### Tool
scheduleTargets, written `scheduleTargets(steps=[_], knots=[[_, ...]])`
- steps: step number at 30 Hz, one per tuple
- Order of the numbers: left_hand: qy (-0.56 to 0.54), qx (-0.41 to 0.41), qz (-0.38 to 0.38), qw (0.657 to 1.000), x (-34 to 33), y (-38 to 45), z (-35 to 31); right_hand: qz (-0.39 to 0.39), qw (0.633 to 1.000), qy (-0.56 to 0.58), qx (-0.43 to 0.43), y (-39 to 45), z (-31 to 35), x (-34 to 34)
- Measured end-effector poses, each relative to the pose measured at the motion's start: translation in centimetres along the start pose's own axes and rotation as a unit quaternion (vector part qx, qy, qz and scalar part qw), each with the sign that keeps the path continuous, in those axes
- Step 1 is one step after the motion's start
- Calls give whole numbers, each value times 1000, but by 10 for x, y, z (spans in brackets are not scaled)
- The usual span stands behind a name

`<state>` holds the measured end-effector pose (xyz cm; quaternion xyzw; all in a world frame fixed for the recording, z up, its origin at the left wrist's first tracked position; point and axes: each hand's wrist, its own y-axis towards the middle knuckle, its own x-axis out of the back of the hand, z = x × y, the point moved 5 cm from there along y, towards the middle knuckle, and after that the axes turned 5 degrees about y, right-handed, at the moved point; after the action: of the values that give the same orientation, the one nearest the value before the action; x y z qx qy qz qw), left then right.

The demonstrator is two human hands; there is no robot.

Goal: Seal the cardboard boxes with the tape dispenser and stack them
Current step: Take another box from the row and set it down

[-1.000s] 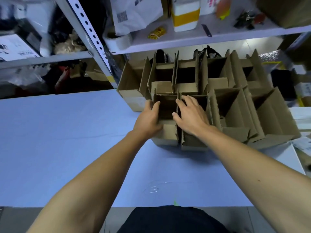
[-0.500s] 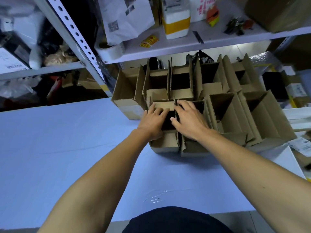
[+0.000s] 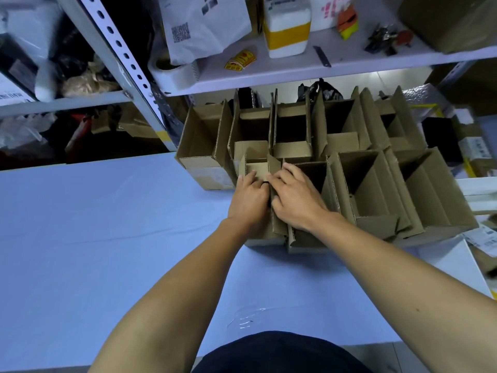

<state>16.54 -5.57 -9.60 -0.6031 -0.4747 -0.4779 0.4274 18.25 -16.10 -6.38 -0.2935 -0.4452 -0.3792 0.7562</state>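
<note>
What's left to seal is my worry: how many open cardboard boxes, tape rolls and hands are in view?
Open cardboard boxes: 9
Tape rolls: 1
Hands: 2, left hand and right hand
Total: 12

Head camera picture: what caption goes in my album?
Both hands fold flaps on an open box among other boxes.
</note>
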Motion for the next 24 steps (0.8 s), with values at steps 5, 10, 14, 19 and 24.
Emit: scheduleTargets(steps=[5, 10, 14, 19, 24], knots=[[-231, 75, -156, 958, 8, -7, 1, -13, 1000, 15, -5, 2, -9, 3], [-237, 74, -150, 957, 8, -6, 0, -31, 999, 30, -11, 6, -17, 6], [-171, 63, -65, 981, 2, -4, 2, -36, 999, 25, -15, 11, -19, 9], [-72, 48, -13, 996, -3, -8, 3, -66, 997, 41, -27, 15, -18, 16], [-70, 51, 55, 995, -16, -11, -18, -88, 993, 75, -41, 8, -20, 22]])
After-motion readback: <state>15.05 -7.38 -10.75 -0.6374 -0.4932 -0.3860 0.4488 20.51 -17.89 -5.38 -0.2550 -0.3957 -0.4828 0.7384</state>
